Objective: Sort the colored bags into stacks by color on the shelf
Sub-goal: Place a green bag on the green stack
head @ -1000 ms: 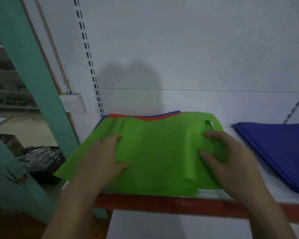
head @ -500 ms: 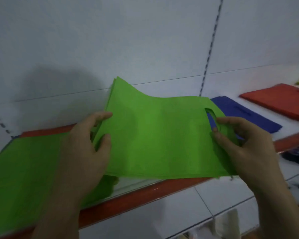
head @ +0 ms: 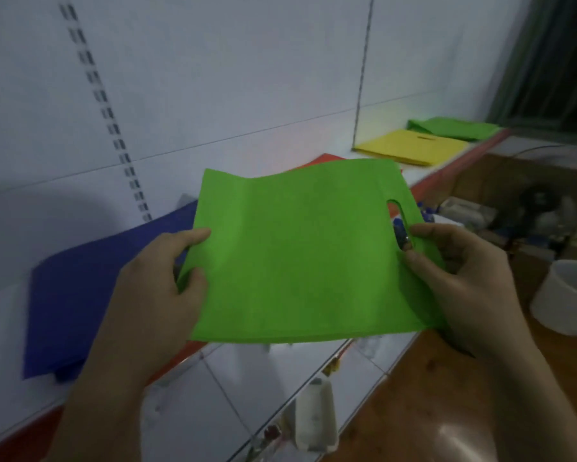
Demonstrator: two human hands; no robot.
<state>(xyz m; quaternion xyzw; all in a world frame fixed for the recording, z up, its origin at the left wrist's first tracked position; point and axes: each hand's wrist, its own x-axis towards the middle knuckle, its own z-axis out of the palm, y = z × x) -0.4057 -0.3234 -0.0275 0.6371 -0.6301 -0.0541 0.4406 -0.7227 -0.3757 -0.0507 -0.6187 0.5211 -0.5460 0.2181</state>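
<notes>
The green bag (head: 297, 261) is up in the air, stretched flat between both hands, in front of the shelf (head: 0, 328) and over its near edge. The left grip (head: 160, 281) grasps the bag's left edge, with the thumb on the upper face and the fingers curled behind. The right grip (head: 463, 285) pinches the bag's right side just below the handle cutout, with the thumb on the near face and the other fingers tucked behind the fabric. The bag sags a little in the middle, and its handle end points right.

On the shelf, a blue stack (head: 97, 295) lies flat to the left, partly behind the left grip. A sliver of a red stack (head: 327, 159) shows above the held bag's far edge. Farther right lie a yellow stack (head: 413, 146) and, beyond it, a green stack (head: 453, 128), well apart from both hands. A white bucket (head: 567, 295) stands low at the right.
</notes>
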